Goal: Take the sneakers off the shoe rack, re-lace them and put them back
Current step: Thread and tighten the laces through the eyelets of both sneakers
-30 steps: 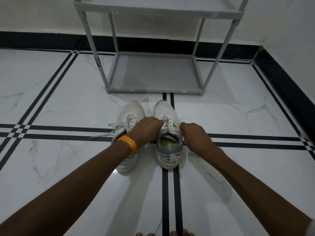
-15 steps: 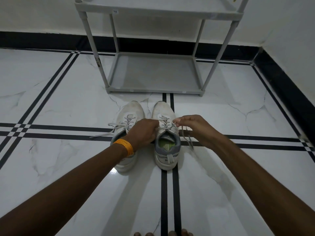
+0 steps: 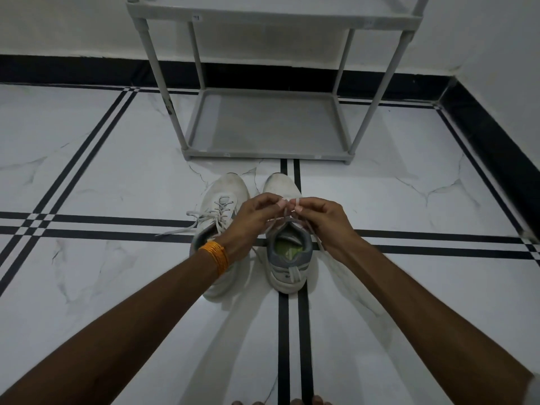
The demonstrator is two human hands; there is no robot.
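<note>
Hands meet above the right-hand white mesh sneaker [image 3: 287,252] on the white marble floor [image 3: 87,171], just before the grey plastic shoe rack [image 3: 263,124]. Left hand [image 3: 251,220] and right hand [image 3: 318,220] each pinch a pale lace end [image 3: 287,219], fingertips almost touching. Sneaker's long axis points toward the rack; its loosely laced twin [image 3: 222,206] lies alongside, nearer the left hand.

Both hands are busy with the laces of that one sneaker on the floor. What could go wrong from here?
The left sneaker's loose lace trails across the floor; the left hand or forearm could snag it. Both hands pull laces above the right sneaker, right hand included, and nothing pins the shoe, so a firm tug might tip it.
</note>
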